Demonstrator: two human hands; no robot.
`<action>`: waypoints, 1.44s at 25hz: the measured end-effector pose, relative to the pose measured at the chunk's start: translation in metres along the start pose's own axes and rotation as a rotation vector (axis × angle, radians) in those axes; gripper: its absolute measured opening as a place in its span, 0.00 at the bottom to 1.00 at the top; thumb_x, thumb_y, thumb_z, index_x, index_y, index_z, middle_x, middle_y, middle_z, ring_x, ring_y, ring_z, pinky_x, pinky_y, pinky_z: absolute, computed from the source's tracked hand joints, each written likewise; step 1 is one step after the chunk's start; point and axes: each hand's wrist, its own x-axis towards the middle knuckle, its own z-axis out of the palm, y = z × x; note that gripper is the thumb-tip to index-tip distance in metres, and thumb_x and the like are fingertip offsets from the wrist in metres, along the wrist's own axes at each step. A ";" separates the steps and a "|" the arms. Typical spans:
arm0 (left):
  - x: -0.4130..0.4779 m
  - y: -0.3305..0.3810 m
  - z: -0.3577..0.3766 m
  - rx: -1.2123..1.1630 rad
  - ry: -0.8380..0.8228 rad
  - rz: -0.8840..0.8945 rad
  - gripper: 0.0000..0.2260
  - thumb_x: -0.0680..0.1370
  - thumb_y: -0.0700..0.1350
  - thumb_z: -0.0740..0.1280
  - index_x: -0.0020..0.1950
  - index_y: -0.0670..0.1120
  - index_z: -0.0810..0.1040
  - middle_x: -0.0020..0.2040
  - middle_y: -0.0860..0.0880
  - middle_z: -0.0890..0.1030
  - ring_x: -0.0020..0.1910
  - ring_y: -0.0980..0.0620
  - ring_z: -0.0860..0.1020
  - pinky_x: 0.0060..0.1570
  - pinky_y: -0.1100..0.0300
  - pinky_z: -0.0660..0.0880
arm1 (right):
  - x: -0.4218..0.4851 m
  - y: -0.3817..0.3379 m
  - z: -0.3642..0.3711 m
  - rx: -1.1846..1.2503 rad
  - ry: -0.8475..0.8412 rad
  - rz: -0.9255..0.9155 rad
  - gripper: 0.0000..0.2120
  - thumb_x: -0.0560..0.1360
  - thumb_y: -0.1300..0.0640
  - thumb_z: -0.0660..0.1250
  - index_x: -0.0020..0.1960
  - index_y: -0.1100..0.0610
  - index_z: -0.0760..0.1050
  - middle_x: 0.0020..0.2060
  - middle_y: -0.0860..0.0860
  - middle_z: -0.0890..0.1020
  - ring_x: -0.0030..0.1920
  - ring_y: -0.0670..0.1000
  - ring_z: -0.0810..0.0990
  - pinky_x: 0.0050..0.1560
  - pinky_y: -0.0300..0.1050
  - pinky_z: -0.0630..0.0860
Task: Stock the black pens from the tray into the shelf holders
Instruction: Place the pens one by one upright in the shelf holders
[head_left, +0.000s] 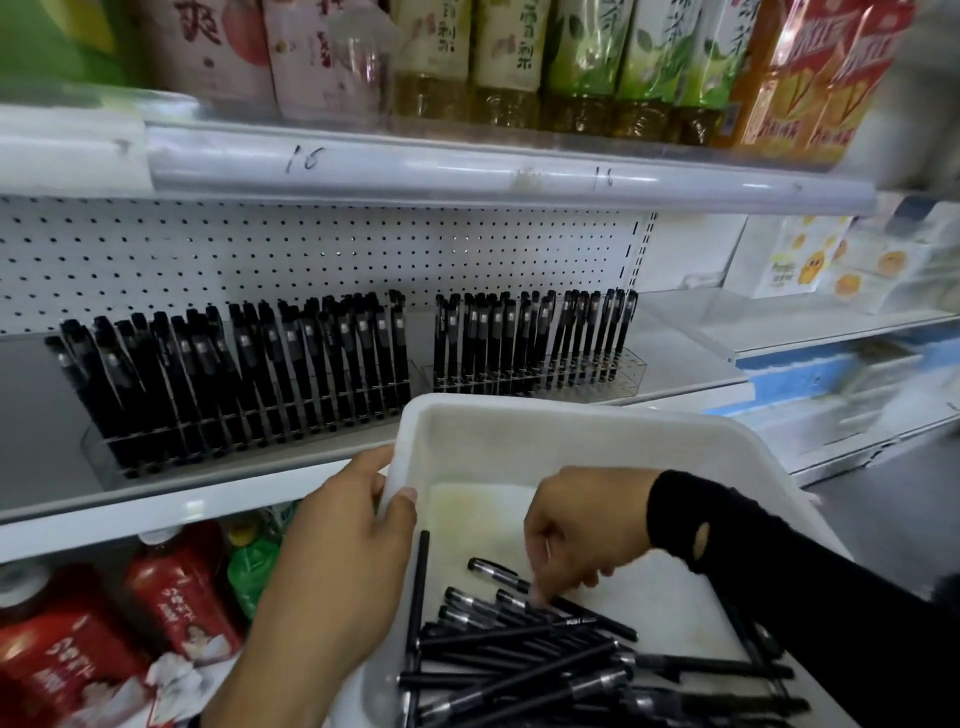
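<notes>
- The right hand's fingertips (540, 597) curl down onto the top of the loose pens (519, 654) near the tray's middle. Blur hides whether they have closed on one.
- The right hand (582, 530) arches in over the tray's right edge, its wrist in a black sleeve (779, 561).
- The left hand's thumb (402, 501) hooks over the tray's left rim while its fingers wrap the outside wall. The left hand (353, 535) grips the tray (571, 415) and holds it up before the shelf (156, 512).
- The pens lie crisscrossed in the tray's near half, and one lone pen (418, 587) lies along the left wall.
- The tray's far rim covers part of the shelf's front edge, below the gap between the two holders.
- The left holder (104, 452), of clear plastic, sits toward the shelf's left end, packed with black pens that lean left.
- The right holder (631, 369) sits near the shelf's right end, with pens standing upright in rows.
- A white pegboard (311, 249) backs the shelf.
- Tea bottles (519, 57) stand on the shelf above, behind a price rail (415, 166).
- Red bottles (171, 587) and a green bottle (254, 561) stand below the shelf, left of the left hand.
- Yellow-printed packs (810, 260) fill the next bay, to the right.
</notes>
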 end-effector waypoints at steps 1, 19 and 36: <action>0.000 0.000 -0.001 0.004 0.004 0.004 0.13 0.82 0.47 0.62 0.64 0.61 0.75 0.43 0.60 0.82 0.42 0.62 0.81 0.41 0.63 0.75 | 0.004 -0.003 0.006 -0.016 -0.019 -0.009 0.17 0.69 0.40 0.75 0.44 0.54 0.81 0.36 0.50 0.86 0.32 0.47 0.81 0.40 0.43 0.81; 0.002 -0.003 0.000 0.003 -0.016 -0.012 0.15 0.82 0.48 0.62 0.66 0.61 0.74 0.47 0.60 0.83 0.45 0.60 0.81 0.44 0.60 0.75 | 0.004 0.050 -0.065 0.689 1.031 -0.075 0.05 0.75 0.59 0.74 0.48 0.53 0.78 0.33 0.51 0.86 0.39 0.51 0.87 0.47 0.52 0.84; 0.003 -0.002 -0.002 -0.018 -0.021 -0.019 0.12 0.81 0.49 0.62 0.59 0.67 0.73 0.44 0.68 0.80 0.42 0.65 0.80 0.41 0.64 0.74 | 0.086 0.073 -0.097 0.497 1.347 0.210 0.05 0.75 0.57 0.73 0.47 0.59 0.81 0.41 0.53 0.84 0.44 0.55 0.82 0.45 0.40 0.72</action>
